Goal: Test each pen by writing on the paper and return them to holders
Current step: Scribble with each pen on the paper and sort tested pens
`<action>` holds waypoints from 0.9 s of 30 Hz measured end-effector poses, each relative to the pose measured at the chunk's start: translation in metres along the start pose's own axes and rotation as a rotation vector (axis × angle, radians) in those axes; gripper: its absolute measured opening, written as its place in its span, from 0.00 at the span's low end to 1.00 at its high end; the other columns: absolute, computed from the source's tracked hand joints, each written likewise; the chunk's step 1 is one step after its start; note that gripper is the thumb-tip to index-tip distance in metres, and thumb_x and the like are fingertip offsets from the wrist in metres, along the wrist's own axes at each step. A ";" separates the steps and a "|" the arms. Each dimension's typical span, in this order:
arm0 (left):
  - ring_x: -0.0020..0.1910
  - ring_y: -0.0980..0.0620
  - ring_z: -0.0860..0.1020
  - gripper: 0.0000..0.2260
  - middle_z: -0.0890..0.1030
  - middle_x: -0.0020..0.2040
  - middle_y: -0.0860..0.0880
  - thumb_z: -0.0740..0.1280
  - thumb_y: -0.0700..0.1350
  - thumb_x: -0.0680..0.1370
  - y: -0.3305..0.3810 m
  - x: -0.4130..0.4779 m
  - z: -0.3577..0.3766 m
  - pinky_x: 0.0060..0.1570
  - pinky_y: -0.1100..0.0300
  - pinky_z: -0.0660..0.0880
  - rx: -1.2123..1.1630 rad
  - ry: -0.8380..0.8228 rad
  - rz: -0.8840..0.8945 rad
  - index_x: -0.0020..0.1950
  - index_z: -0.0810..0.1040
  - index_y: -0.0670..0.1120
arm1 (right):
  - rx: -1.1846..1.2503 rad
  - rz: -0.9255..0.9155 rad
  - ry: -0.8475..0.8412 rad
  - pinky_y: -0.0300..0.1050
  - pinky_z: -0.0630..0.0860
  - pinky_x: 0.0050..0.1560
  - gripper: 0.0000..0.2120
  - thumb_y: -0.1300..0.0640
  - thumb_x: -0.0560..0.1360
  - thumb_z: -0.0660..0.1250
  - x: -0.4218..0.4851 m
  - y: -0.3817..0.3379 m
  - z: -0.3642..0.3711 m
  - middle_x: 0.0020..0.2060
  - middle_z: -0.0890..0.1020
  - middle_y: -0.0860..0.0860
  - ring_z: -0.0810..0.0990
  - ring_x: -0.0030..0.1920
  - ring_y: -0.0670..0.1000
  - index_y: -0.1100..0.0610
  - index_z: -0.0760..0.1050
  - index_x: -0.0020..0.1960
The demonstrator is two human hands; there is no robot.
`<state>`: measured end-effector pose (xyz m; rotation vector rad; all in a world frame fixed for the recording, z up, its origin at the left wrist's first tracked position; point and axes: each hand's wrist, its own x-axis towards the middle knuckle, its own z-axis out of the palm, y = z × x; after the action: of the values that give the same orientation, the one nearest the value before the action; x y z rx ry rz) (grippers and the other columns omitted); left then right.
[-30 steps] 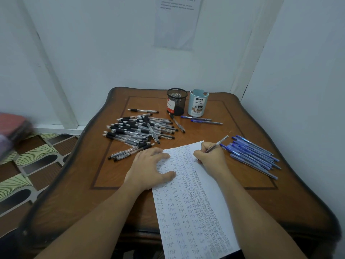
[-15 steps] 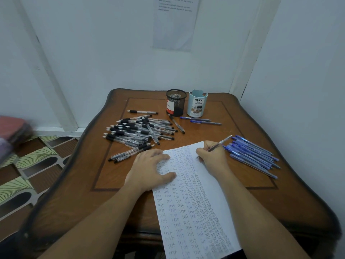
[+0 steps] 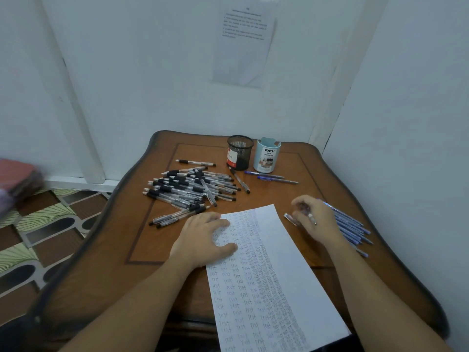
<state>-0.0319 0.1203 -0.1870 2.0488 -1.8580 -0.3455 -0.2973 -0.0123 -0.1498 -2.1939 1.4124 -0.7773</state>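
Observation:
A white paper point(image 3: 284, 262) covered with rows of small written words lies on the wooden table point(image 3: 132, 240). My left hand point(image 3: 203, 237) presses flat on the paper's upper left part. My right hand point(image 3: 314, 219) hovers just right of the paper, blurred, with its fingers curled round a blue pen point(image 3: 290, 219). It is beside the pile of blue pens point(image 3: 355, 227). A heap of black pens point(image 3: 187, 189) lies left of centre. At the back stand a black mesh holder point(image 3: 239, 152) and a light blue holder point(image 3: 266, 156); I see no pens sticking out of either.
Two blue pens point(image 3: 271, 177) and one black pen point(image 3: 239, 183) lie in front of the holders. Another black pen point(image 3: 195, 163) lies apart at the back left. White walls close the table in behind and on the right. Patterned floor lies to the left.
My right hand has left the top of the paper and moved right with the pen, toward the blue pile. The left hand has stayed on the paper.

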 end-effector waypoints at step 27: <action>0.60 0.55 0.74 0.15 0.79 0.62 0.55 0.61 0.51 0.83 0.006 -0.006 0.005 0.58 0.61 0.70 -0.028 0.189 0.206 0.69 0.75 0.52 | 0.804 0.086 -0.320 0.54 0.78 0.47 0.10 0.65 0.72 0.71 -0.048 -0.071 0.075 0.45 0.85 0.54 0.81 0.45 0.53 0.52 0.81 0.47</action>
<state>-0.0401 0.1250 -0.1890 1.7832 -1.9125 -0.1185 -0.2158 0.0636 -0.1737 -1.5303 0.8207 -0.7462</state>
